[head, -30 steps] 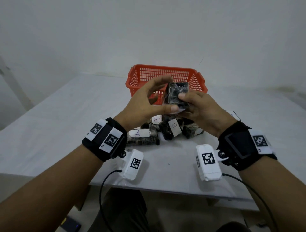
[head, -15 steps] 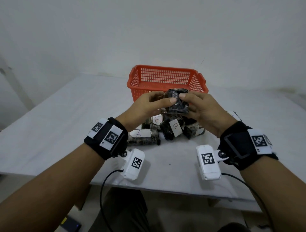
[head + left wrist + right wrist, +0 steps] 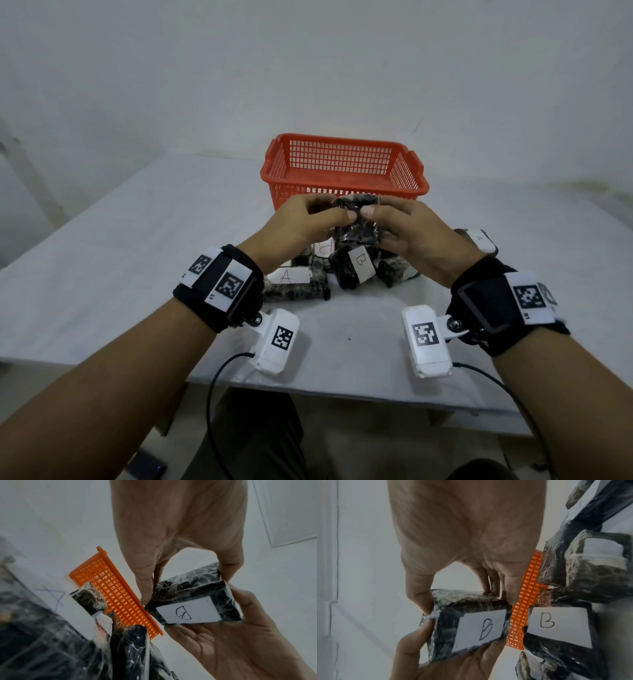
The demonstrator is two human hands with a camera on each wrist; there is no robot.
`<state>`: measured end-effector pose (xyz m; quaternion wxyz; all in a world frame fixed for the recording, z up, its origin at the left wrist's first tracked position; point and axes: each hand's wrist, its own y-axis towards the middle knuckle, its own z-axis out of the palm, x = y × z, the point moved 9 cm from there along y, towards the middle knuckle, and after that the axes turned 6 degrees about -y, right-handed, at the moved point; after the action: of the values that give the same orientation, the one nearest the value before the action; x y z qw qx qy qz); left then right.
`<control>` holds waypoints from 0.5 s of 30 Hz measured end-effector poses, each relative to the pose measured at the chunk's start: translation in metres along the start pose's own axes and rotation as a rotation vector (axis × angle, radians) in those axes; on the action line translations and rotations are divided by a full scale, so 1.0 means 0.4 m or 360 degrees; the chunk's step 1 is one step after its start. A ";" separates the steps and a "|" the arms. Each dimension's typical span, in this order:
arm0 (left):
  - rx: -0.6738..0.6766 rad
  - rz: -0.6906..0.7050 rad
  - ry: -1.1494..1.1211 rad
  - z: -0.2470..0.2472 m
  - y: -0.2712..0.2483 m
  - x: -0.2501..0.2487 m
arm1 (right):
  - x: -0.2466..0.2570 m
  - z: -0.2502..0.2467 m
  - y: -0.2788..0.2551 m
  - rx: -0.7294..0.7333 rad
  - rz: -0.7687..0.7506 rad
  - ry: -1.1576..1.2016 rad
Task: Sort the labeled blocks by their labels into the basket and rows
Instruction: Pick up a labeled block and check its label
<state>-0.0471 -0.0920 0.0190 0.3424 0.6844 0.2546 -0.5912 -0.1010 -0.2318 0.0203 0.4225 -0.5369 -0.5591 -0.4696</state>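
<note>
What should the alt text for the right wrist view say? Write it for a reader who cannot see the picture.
Two hands hold a dark plastic-wrapped block with a white label reading B: the right hand pinches it from above, the left hand supports it below. Beside it lies another B block among wrapped blocks, before an orange basket.

A dark block wears glossy, crinkled clear plastic film, with a matt white paper label under the wrap. The other blocks near the table's front edge look the same, shiny and wrinkled. The basket is smooth orange-red plastic lattice. The table has a matt, pale cloth-like cover. Both wrist straps look like black fabric.
</note>
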 end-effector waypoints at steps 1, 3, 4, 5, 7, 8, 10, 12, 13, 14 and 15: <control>0.0028 -0.0011 -0.0017 0.003 -0.001 0.001 | 0.002 -0.004 0.000 -0.0026 -0.0007 -0.0001; 0.0091 -0.0038 -0.0068 0.011 -0.004 0.004 | 0.006 -0.011 -0.002 -0.0060 -0.0020 0.0026; 0.0100 -0.0047 -0.0081 0.013 -0.004 0.006 | 0.004 -0.012 -0.003 -0.0053 -0.0017 0.0038; 0.0085 -0.0048 -0.0084 0.013 -0.004 0.007 | 0.003 -0.012 -0.005 -0.0034 -0.0005 0.0033; 0.0008 -0.0039 -0.0063 0.006 -0.002 0.006 | -0.002 -0.005 -0.005 0.0022 0.0018 0.0004; -0.0018 -0.0038 -0.0055 0.003 -0.001 0.005 | -0.005 -0.002 -0.005 0.0041 0.0028 -0.0001; 0.0000 -0.0049 -0.0063 0.006 0.000 0.004 | -0.008 -0.003 -0.004 0.0023 0.0033 -0.0019; 0.0092 -0.0078 -0.0083 0.023 -0.005 0.001 | -0.003 -0.010 -0.005 -0.0021 0.0016 -0.0074; 0.0118 -0.0090 -0.0089 0.029 -0.006 0.000 | 0.001 -0.011 -0.007 -0.0026 0.0005 -0.0095; 0.0108 -0.0095 -0.0097 0.030 -0.006 -0.001 | 0.005 -0.012 -0.008 -0.0026 -0.0008 -0.0109; 0.0072 -0.0103 -0.0117 0.028 -0.005 -0.001 | 0.010 -0.013 -0.011 -0.0024 -0.0017 -0.0115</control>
<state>-0.0558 -0.0992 0.0184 0.3166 0.6612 0.2506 -0.6323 -0.1058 -0.2359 0.0248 0.3955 -0.5536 -0.5734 -0.4564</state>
